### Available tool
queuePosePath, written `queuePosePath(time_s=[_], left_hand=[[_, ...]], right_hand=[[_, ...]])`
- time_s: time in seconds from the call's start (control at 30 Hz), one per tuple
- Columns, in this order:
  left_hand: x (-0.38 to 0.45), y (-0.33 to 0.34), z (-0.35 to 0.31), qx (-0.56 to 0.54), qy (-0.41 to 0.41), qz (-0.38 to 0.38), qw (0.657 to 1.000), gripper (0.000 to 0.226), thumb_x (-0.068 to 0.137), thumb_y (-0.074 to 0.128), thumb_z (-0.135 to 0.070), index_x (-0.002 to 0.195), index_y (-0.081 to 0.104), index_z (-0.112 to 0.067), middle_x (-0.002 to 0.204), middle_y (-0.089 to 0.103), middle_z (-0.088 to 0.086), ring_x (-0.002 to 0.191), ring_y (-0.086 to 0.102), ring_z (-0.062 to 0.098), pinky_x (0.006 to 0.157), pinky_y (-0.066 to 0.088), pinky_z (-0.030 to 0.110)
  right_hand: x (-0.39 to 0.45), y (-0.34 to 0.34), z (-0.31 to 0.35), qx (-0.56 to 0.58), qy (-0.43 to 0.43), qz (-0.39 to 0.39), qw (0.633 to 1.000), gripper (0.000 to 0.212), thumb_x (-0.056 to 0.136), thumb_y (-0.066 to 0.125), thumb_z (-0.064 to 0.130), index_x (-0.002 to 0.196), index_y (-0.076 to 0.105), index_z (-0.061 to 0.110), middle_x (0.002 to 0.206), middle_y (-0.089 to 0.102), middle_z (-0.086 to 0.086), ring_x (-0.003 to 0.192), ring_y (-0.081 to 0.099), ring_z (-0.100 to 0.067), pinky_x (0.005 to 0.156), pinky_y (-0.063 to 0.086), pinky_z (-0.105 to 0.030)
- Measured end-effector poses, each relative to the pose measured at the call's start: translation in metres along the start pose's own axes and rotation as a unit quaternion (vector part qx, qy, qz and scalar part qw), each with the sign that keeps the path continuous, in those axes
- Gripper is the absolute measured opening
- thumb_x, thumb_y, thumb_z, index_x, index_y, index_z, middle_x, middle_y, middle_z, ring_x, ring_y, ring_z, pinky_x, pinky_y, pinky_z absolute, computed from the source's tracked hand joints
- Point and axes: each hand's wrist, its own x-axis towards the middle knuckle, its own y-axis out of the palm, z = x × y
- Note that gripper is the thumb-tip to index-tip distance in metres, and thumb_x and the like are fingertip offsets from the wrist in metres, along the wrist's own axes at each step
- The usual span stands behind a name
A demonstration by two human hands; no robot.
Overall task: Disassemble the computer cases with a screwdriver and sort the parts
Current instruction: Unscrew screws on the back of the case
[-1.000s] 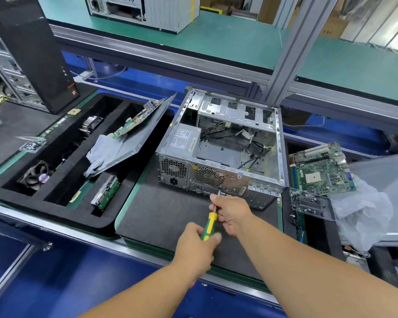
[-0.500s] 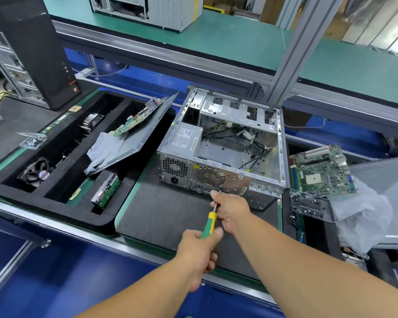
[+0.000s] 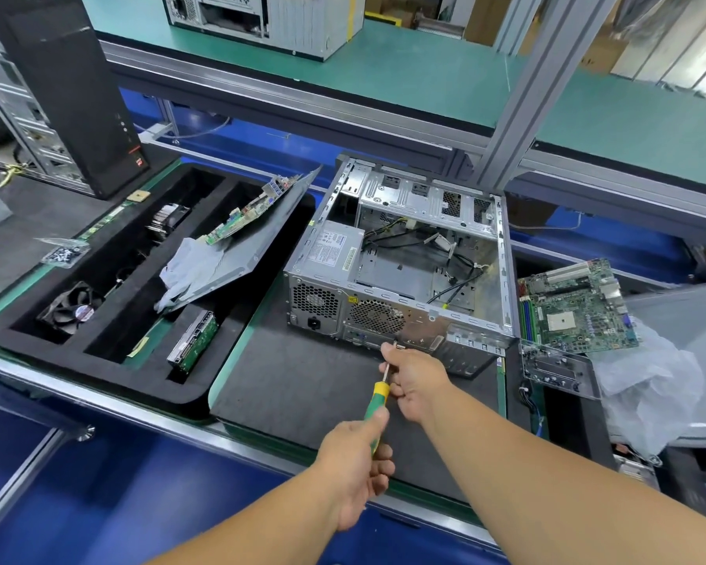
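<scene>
Gripping the green-and-yellow handle of a screwdriver (image 3: pixel 375 405), the left hand (image 3: pixel 353 462) sits nearest the camera with its fingers curled round the grip, above the front edge of the worktop (image 3: pixel 302 385), which is covered by a dark grey mat. Just beyond it the right hand (image 3: pixel 414 379) pinches the thin metal shaft near its tip, fingers bent close around it, and the tip meets the lower rear panel of the open silver metal computer case (image 3: pixel 400 271). That case lies on its side in the middle of the mat, side panel off, with a grey power supply box (image 3: pixel 335 248) in its left rear corner and loose black cables (image 3: pixel 453 263) across its bare floor. Left of the case a black foam sorting tray (image 3: pixel 111 352) with long slots holds a black cooling fan (image 3: pixel 72 307), a hard drive with a green board (image 3: pixel 194 340) and a finned heatsink (image 3: pixel 166 220); a grey metal panel (image 3: pixel 237 246) leans across it, carrying a green circuit board (image 3: pixel 247 212). Right of the case a green motherboard (image 3: pixel 575 305) rests tilted beside crumpled clear plastic wrap (image 3: pixel 649 381). Farther left a tall black tower case (image 3: pixel 64 87) stands upright, and on the green upper shelf (image 3: pixel 424 79) sits 1 more silver case (image 3: pixel 270 18).
</scene>
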Motion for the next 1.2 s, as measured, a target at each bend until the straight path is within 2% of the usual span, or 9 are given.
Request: queuePosePath(time_s=[0.1, 0.2, 0.27, 0.33, 0.43, 0.57, 0.83, 0.97, 1.2], left_hand=[[0.000, 0.001, 0.003, 0.017, 0.030, -0.006, 0.999, 0.032, 0.099, 0.069, -0.028, 0.122, 0.057, -0.009, 0.078, 0.070, 0.009, 0.060, 0.060, 0.016, 0.053, 0.048, 0.028], [-0.006, 0.005, -0.003, -0.032, -0.014, 0.009, 0.999, 0.045, 0.106, 0.052, -0.045, 0.115, 0.062, -0.003, 0.083, 0.075, 0.016, 0.056, 0.061, 0.018, 0.051, 0.045, 0.029], [-0.009, 0.006, -0.004, -0.061, -0.045, 0.022, 0.997, 0.064, 0.106, 0.040, -0.059, 0.106, 0.067, 0.000, 0.080, 0.073, 0.017, 0.053, 0.057, 0.018, 0.049, 0.041, 0.028], [-0.010, 0.006, -0.004, -0.060, -0.049, 0.015, 0.997, 0.069, 0.106, 0.035, -0.062, 0.100, 0.069, -0.002, 0.071, 0.066, 0.011, 0.050, 0.049, 0.016, 0.047, 0.036, 0.027], [-0.007, 0.006, -0.004, -0.051, -0.048, -0.005, 0.998, 0.067, 0.106, 0.036, -0.061, 0.098, 0.071, -0.004, 0.064, 0.055, 0.004, 0.050, 0.040, 0.014, 0.047, 0.030, 0.026], [-0.007, 0.002, -0.003, -0.036, -0.042, -0.021, 0.998, 0.065, 0.105, 0.040, -0.061, 0.096, 0.072, -0.005, 0.063, 0.053, 0.004, 0.050, 0.039, 0.014, 0.046, 0.030, 0.026], [-0.014, -0.014, 0.006, -0.076, -0.021, 0.000, 0.997, 0.059, 0.107, 0.042, -0.056, 0.089, 0.063, -0.004, 0.060, 0.043, 0.005, 0.049, 0.029, 0.015, 0.048, 0.020, 0.028], [-0.017, -0.023, 0.001, -0.091, 0.008, 0.004, 0.996, 0.059, 0.107, 0.041, -0.056, 0.085, 0.060, -0.005, 0.060, 0.040, 0.006, 0.049, 0.026, 0.015, 0.048, 0.018, 0.029], [-0.025, -0.026, -0.004, -0.067, 0.046, 0.007, 0.997, 0.058, 0.107, 0.043, -0.054, 0.084, 0.062, -0.004, 0.059, 0.039, 0.007, 0.049, 0.027, 0.016, 0.048, 0.019, 0.028]], right_hand=[[-0.002, 0.003, -0.001, 0.003, 0.009, -0.008, 1.000, 0.018, 0.092, 0.076, 0.018, 0.087, 0.059, 0.013, 0.065, 0.060, -0.006, 0.029, 0.035, -0.005, 0.029, 0.025, -0.019], [-0.005, 0.001, 0.001, 0.036, 0.025, -0.004, 0.999, 0.018, 0.094, 0.075, 0.024, 0.091, 0.064, 0.011, 0.065, 0.062, -0.005, 0.033, 0.035, -0.006, 0.031, 0.023, -0.020], [-0.005, -0.004, 0.005, 0.082, 0.052, 0.027, 0.995, 0.019, 0.101, 0.062, 0.028, 0.095, 0.066, 0.010, 0.068, 0.066, -0.004, 0.037, 0.032, -0.007, 0.033, 0.021, -0.019], [-0.004, -0.007, 0.009, 0.115, 0.076, 0.058, 0.989, 0.024, 0.105, 0.051, 0.026, 0.098, 0.068, 0.010, 0.070, 0.069, -0.004, 0.038, 0.031, -0.006, 0.032, 0.020, -0.019], [-0.004, -0.005, 0.013, 0.122, 0.088, 0.063, 0.987, 0.025, 0.106, 0.050, 0.021, 0.095, 0.068, 0.009, 0.066, 0.068, -0.002, 0.038, 0.031, -0.005, 0.032, 0.020, -0.017], [-0.003, 0.000, 0.013, 0.145, 0.081, 0.051, 0.985, 0.022, 0.105, 0.052, 0.018, 0.090, 0.066, 0.009, 0.062, 0.064, -0.002, 0.040, 0.029, -0.005, 0.034, 0.018, -0.016], [-0.001, 0.002, 0.005, 0.191, 0.065, 0.049, 0.978, 0.014, 0.099, 0.060, 0.015, 0.086, 0.064, 0.012, 0.061, 0.059, -0.001, 0.038, 0.028, -0.004, 0.034, 0.020, -0.016], [0.002, 0.006, 0.004, 0.184, 0.046, 0.001, 0.982, 0.010, 0.094, 0.067, 0.010, 0.084, 0.065, 0.013, 0.055, 0.058, -0.002, 0.034, 0.026, -0.005, 0.033, 0.018, -0.017], [0.000, 0.012, 0.000, 0.118, 0.007, -0.081, 0.990, 0.018, 0.087, 0.075, 0.015, 0.075, 0.061, 0.015, 0.069, 0.059, -0.005, 0.036, 0.023, -0.012, 0.037, 0.018, -0.019]])
